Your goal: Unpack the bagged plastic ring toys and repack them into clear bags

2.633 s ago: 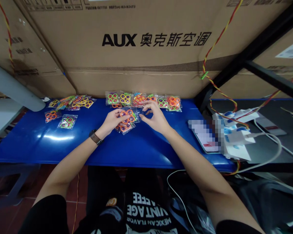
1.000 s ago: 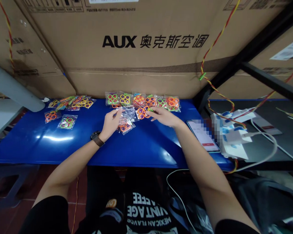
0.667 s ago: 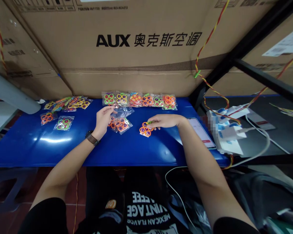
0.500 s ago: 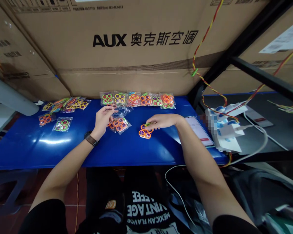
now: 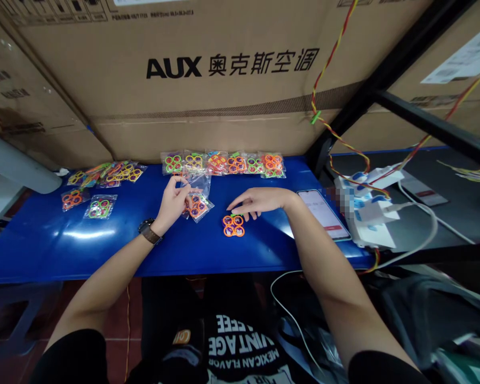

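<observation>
Orange ring set point(image 5: 233, 225) is lying flat on the blue tabletop point(image 5: 144, 253), approx. mid, w/ its four rings facing up. R hand point(image 5: 244, 205) is hovering right over its far edge, fingers loosely spread, not gripping; can't tell from here if the tips are touching. L hand point(image 5: 176, 197) is pinching a clear bag point(image 5: 202, 181) btwn thumb & fingers. Just under that hand, bagged orange rings point(image 5: 198, 206) are lying on the table. Behind, a row of packs point(image 5: 236, 163) is lining up along the cardboard box point(image 5: 224, 106). Off to the person's L, a mixed pile point(image 5: 124, 172) is sitting w/ an orange pack point(image 5: 72, 198) & a green pack point(image 5: 100, 207) nearby. Phone point(image 5: 322, 213) is lying past the R wrist, white plugs point(image 5: 378, 213) etc. crowding next to it. Watch point(image 5: 150, 232) is showing on the L wrist.
</observation>
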Tool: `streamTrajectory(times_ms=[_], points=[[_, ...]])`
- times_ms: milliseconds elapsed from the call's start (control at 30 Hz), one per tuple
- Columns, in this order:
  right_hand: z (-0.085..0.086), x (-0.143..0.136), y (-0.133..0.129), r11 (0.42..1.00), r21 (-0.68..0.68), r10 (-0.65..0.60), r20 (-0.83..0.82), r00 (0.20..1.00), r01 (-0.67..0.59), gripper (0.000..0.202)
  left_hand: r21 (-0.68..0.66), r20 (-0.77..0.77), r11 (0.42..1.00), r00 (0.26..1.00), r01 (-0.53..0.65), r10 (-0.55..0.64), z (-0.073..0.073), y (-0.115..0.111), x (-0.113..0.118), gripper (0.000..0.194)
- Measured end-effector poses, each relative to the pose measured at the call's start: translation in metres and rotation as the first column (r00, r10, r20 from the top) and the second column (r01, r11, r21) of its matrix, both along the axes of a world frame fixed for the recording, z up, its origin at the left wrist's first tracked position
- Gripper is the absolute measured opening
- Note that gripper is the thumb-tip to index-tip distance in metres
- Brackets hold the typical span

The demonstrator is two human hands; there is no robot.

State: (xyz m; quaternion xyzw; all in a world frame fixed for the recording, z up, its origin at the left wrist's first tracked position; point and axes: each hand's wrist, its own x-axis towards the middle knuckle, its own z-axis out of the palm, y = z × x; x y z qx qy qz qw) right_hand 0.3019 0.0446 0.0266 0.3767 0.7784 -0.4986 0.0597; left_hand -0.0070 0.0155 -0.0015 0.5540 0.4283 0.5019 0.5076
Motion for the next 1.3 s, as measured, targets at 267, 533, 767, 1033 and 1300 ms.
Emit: streamTrajectory(times_ms=[267, 533, 767, 1033, 1300], points=[[-0.011, -0.025, 0.000, 0.948, 0.084, -0.252, -0.392, 0.885, 0.308, 0.059, 0.040, -0.047, 0.989, 0.989, 0.145, -0.143, 0.001, -0.010, 0.009, 0.029], [-0.022, -0.039, 0.003, 0.852, 0.071, -0.388, -0.580, 0.716, 0.519, 0.044, 0.041, -0.170, 0.959, 0.948, 0.281, -0.270, -0.001, -0.024, 0.017, 0.039], [-0.013, -0.007, 0.014, 0.832, 0.157, -0.386, -0.525, 0.759, 0.532, 0.041, 0.021, -0.172, 0.950, 0.937, 0.311, -0.303, -0.003, -0.025, 0.018, 0.050], [-0.024, 0.027, 0.027, 0.752, 0.456, -0.537, 0.004, 0.844, 0.476, 0.031, 0.382, -0.636, 0.822, 0.765, 0.421, -0.097, -0.011, -0.030, 0.017, 0.022], [0.002, 0.008, -0.002, 0.791, 0.538, -0.306, -0.061, 0.950, 0.289, 0.031, 0.509, -0.809, 0.556, 0.586, 0.657, 0.048, -0.017, -0.042, 0.027, 0.048]])
